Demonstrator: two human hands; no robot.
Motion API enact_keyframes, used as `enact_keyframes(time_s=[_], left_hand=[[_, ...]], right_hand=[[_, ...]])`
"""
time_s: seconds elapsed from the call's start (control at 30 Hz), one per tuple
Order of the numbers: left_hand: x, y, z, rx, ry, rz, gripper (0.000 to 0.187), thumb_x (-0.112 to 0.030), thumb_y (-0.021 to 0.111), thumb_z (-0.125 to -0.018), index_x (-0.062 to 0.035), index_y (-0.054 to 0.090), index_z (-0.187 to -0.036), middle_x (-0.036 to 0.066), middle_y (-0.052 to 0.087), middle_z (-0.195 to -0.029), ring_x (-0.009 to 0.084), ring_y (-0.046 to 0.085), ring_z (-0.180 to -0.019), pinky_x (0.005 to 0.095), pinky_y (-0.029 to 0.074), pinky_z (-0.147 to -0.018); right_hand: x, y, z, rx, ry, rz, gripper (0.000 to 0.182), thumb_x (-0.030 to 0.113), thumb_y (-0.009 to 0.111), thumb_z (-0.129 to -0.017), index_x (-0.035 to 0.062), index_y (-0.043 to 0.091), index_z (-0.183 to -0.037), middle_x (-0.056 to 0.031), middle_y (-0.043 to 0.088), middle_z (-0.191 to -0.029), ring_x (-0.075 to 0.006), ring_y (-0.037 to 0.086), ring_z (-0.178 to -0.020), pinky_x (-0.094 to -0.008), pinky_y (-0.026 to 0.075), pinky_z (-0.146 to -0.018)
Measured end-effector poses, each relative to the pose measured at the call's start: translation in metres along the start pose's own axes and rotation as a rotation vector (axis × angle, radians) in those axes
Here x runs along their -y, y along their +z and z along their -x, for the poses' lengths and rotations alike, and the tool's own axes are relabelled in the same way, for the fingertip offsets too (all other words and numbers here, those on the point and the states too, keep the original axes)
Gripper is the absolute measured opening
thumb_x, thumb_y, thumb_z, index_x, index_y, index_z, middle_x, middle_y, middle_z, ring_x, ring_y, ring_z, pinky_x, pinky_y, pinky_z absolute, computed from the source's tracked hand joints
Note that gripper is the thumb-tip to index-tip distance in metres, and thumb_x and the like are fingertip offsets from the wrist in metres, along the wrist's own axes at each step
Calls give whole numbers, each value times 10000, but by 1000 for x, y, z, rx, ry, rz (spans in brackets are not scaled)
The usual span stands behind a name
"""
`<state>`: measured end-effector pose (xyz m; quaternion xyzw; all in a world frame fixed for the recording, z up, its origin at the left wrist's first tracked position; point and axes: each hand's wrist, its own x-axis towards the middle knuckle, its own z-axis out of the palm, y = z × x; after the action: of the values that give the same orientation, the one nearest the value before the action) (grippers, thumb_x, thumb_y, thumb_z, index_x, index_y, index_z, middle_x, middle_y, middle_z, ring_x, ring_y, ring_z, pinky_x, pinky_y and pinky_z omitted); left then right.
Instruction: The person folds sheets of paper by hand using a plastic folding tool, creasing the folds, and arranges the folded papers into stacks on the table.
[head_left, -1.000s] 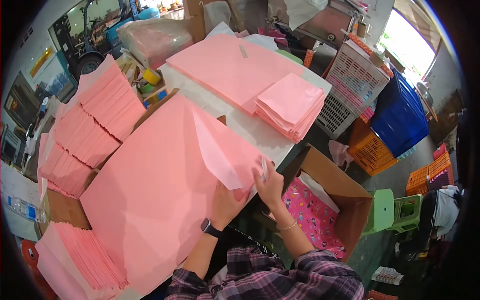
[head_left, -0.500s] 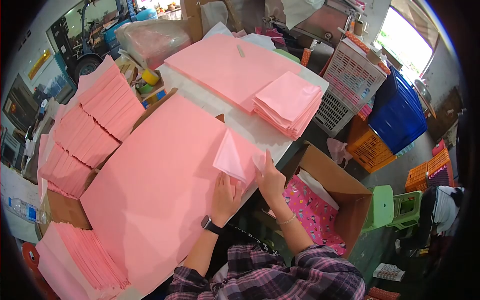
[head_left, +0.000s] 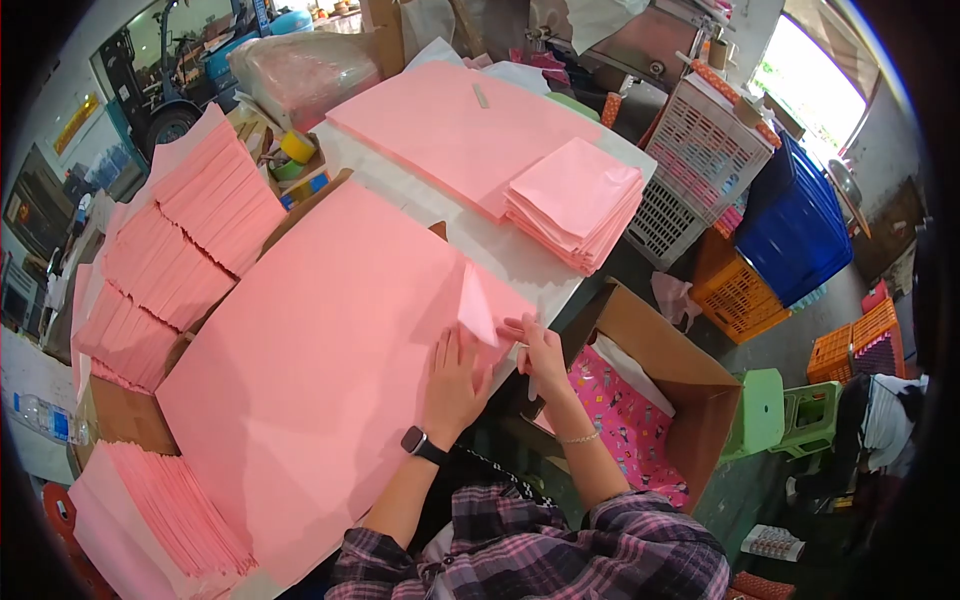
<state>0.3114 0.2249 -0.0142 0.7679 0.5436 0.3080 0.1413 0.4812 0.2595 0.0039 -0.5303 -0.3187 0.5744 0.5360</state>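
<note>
A large pink sheet (head_left: 300, 350) covers the near part of the table, its right corner bent up into a pale folded flap (head_left: 477, 310). Just below the flap my left hand (head_left: 455, 385) lies flat on the sheet, fingers extended, a dark watch on the wrist. To the right of the flap, by the sheet's edge, my right hand (head_left: 543, 355) has its fingers bent round a thin pale strip (head_left: 533, 387), partly hidden by the hand. A neat stack of folded pink pieces (head_left: 575, 200) rests farther back, overlapping a flat pink pile (head_left: 450, 130).
Bundled pink sheets (head_left: 185, 230) stand along the left, with more at the lower left (head_left: 175, 510). A cardboard box (head_left: 690, 385) with patterned pink material is right of the table. Crates (head_left: 705, 150), a blue bin (head_left: 795, 230) and green stools (head_left: 757, 415) stand beyond.
The raised flap has become narrower and leans farther right. My left hand has moved slightly up and right, close against it. My right hand has turned and lowered, so the pale strip now shows.
</note>
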Motion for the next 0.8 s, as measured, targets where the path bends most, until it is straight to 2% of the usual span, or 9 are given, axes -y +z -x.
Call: enact_keyframes(time_s=[0.07,0.2,0.3,0.33,0.4,0.5,0.6,0.7,0.8], left_hand=[[-6,0,0,50,59,-187,635,-302,509,-945,34,313,-1447,291,343,-1463,446,314,-1363,507,246,-1142],[-13,-1,-4,90,65,-268,644,-316,511,-943,-10,307,-1471,286,307,-1489,444,285,-1383,516,220,-1150],[-16,-3,-4,131,17,-253,645,-308,517,-937,-18,307,-1473,285,300,-1494,439,275,-1391,518,209,-1154],[-17,-4,-5,174,-1,-237,644,-294,523,-932,-12,309,-1470,285,304,-1492,436,273,-1394,519,204,-1155],[-5,-19,-3,168,-65,-231,644,-281,529,-927,-7,310,-1467,286,308,-1489,432,272,-1397,520,200,-1156],[32,-62,24,90,34,-21,585,-184,512,-897,29,360,-1420,288,273,-1504,456,239,-1404,534,197,-1158],[81,-140,101,30,-215,-66,579,-106,529,-860,71,376,-1389,291,344,-1464,452,279,-1385,516,229,-1153],[104,-204,189,-64,-634,-538,557,-70,550,-853,76,406,-1371,285,403,-1425,421,319,-1375,486,251,-1151],[128,-244,263,-40,-840,-592,572,-138,563,-877,71,395,-1382,282,408,-1425,413,330,-1372,473,255,-1148]], right_hand=[[-3,-3,4,29,97,-76,492,387,570,-960,-75,631,-1120,-110,719,-829,-75,478,-414,-223,340,-388],[-13,3,-8,-59,43,337,467,411,626,-917,-25,642,-1083,-141,707,-783,-133,563,-484,-279,433,-465],[-9,26,2,-274,-393,893,383,367,655,-888,-4,629,-977,-168,661,-692,-247,589,-496,-359,479,-511],[-10,33,5,-241,-412,897,383,367,655,-888,-4,629,-977,-168,661,-692,-247,589,-496,-359,479,-511],[-14,49,10,-499,-618,1145,255,251,703,-803,20,611,-859,-144,646,-742,-337,620,-651,-449,500,-597],[-4,73,35,-269,-915,1237,184,125,680,-752,28,608,-892,-131,673,-907,-367,627,-856,-453,516,-653],[-8,102,59,113,-1013,1188,233,38,661,-716,34,612,-943,-134,663,-1070,-326,612,-1053,-420,542,-727],[-24,134,84,341,-1169,1193,221,54,656,-728,24,611,-942,-120,659,-1098,-298,619,-1074,-384,555,-720],[-52,157,108,563,-1265,1174,229,52,651,-729,15,608,-950,-122,650,-1125,-281,621,-1099,-362,568,-713]])
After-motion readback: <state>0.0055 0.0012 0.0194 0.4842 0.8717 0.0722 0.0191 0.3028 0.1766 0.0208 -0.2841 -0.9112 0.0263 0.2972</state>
